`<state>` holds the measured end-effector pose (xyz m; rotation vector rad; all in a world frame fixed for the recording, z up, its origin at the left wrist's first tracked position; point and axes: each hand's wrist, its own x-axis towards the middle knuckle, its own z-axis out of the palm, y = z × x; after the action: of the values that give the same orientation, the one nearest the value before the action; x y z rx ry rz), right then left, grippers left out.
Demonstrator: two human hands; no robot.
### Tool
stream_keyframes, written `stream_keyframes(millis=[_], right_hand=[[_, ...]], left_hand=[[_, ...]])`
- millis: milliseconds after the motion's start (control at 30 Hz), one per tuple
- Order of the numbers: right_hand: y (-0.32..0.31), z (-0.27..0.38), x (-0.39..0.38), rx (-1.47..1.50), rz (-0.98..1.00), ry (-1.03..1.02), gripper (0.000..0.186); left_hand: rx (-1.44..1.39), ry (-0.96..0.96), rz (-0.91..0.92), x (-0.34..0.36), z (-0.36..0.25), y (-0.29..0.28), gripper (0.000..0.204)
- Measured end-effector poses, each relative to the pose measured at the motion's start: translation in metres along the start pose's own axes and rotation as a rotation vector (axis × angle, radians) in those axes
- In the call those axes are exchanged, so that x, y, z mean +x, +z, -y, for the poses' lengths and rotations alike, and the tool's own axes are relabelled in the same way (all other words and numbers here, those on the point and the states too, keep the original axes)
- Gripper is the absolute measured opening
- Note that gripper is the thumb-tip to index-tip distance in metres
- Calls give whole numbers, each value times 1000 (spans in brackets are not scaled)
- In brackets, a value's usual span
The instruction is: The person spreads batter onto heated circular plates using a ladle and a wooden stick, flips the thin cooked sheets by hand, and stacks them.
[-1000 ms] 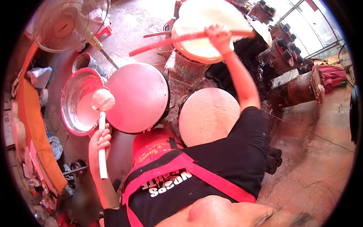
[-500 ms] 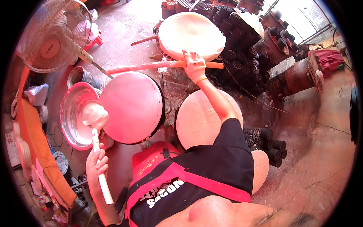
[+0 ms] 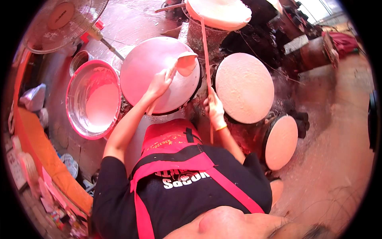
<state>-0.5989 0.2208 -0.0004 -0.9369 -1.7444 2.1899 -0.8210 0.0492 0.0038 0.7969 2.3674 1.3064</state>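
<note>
My left hand (image 3: 162,79) grips the pale handle of a round ladle (image 3: 187,64), held tilted over the middle round griddle (image 3: 137,63). Whether batter is still inside the ladle I cannot tell. My right hand (image 3: 214,105) is closed on a long, flat wooden stick (image 3: 205,47) pointing away from me between the middle griddle and a right-hand griddle (image 3: 244,87) covered with pale, dry-looking batter. Left of the middle griddle sits a red-rimmed metal basin (image 3: 71,113) of pale batter. At the far end, a thick pale sheet (image 3: 219,12) rests on another round stove.
A standing fan (image 3: 59,18) and metal bucket (image 3: 79,59) are at upper left, above an orange board (image 3: 75,193) and clutter. A coated round plate (image 3: 281,141) sits lower right. Dark coal briquettes (image 3: 250,47), rusty drum stoves (image 3: 308,57) and a wire fill the upper right.
My left hand has carried the ladle from the basin to over the middle griddle. My right hand has come down toward me, turning the stick from crosswise to lengthwise.
</note>
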Motion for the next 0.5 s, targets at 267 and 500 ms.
stream_keyframes(millis=[267,500], right_hand=[[114,-60,-112,-1031,-569,-185,50],[153,-74,-97,-1114,-597,-255,49]], left_hand=[[235,252,-267,7,-7,-48,20],[453,439,-409,4,-27,-125,6]])
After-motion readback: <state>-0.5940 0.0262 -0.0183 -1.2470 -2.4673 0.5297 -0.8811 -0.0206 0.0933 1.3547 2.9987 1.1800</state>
